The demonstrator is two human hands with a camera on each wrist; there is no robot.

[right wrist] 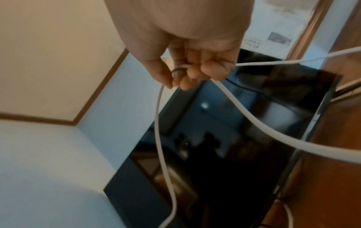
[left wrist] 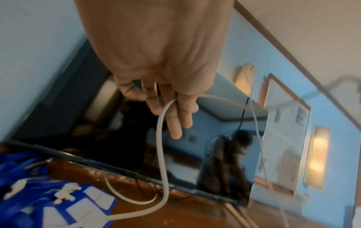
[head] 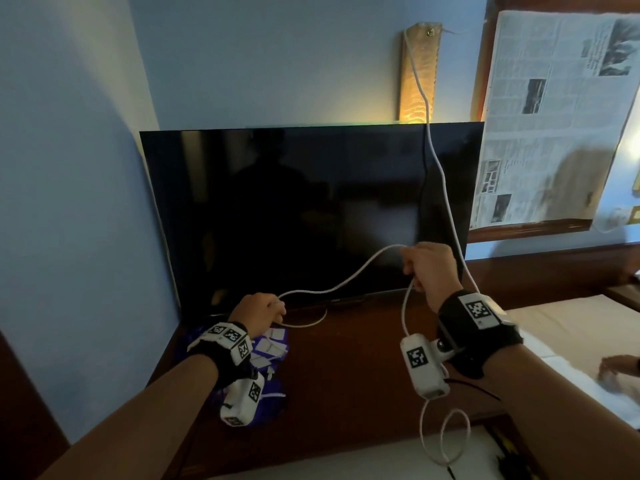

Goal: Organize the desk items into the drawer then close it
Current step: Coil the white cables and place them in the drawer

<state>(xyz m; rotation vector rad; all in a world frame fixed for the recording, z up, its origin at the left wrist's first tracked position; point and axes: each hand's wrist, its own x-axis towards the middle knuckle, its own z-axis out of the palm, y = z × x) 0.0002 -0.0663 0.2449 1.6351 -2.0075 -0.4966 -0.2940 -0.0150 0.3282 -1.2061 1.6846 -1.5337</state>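
Note:
A long white cable (head: 346, 283) stretches between both hands above the dark wooden desk (head: 346, 362). My left hand (head: 277, 311) grips it low, near the TV's bottom edge; the left wrist view shows the cable (left wrist: 161, 146) running out between the curled fingers (left wrist: 175, 123). My right hand (head: 412, 268) holds it higher, in front of the screen, with a turn of cable (right wrist: 160, 138) pinched by the fingers (right wrist: 187, 80). From that hand a loop (head: 446, 438) hangs down over the open drawer (head: 381, 459), whose inside is pale. A blue packet with white pieces (head: 272, 346) lies under my left wrist.
A black TV (head: 311, 209) leans on the blue wall behind the desk. The cable climbs to a wooden wall fitting (head: 419, 71). A newspaper-covered frame (head: 554, 116) hangs at the right. A pale bed surface (head: 554, 341) and another person's hand (head: 620, 372) lie at right.

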